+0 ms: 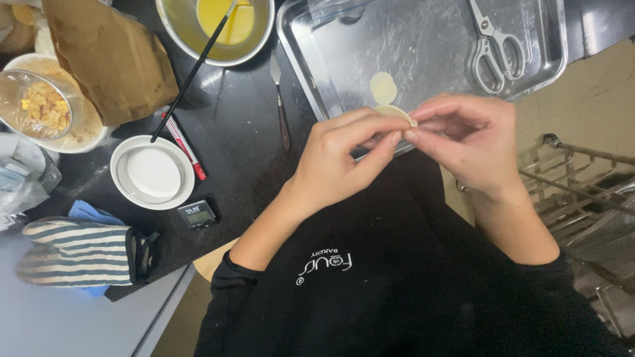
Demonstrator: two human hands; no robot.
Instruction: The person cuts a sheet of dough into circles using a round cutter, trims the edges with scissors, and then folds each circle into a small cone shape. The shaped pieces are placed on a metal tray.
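Between both thumbs and fingers, left hand [337, 158] and right hand [469, 142] pinch the dough round [395, 112].

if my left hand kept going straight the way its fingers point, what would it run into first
Almost at once, the right hand: the left hand points its fingertips across at it, and both pinch the same pale dough piece. Past that lie the metal tray and its scissors, though depth is unclear.

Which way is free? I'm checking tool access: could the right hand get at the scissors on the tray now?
Probably yes: the scissors lie uncovered on the metal tray, just beyond the right hand, but it would have to release the dough piece first.
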